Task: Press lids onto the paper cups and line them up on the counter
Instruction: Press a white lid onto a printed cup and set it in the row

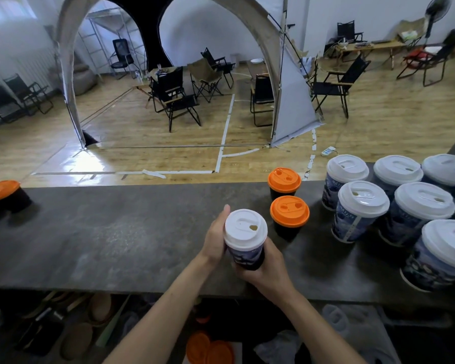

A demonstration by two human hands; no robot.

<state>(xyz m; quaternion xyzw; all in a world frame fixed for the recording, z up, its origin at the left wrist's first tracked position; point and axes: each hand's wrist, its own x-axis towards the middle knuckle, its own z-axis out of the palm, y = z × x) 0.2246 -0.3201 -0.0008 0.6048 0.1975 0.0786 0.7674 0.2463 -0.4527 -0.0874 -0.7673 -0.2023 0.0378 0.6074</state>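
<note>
A blue-printed paper cup [246, 254] with a white lid [245, 229] on it sits between both my hands over the dark counter [116, 232]. My left hand [216, 236] holds its left side, thumb up against the lid's rim. My right hand [265, 266] grips the cup's lower body from the right and below. Two black cups with orange lids [289, 210] [284, 179] stand just right of it. Several white-lidded blue cups [363, 202] cluster at the far right.
A black cup with an orange lid [3, 190] stands at the counter's far left. Loose orange lids [208, 349] lie on a shelf below the counter's near edge. Beyond the counter lie a wooden floor, folding chairs and a tent frame.
</note>
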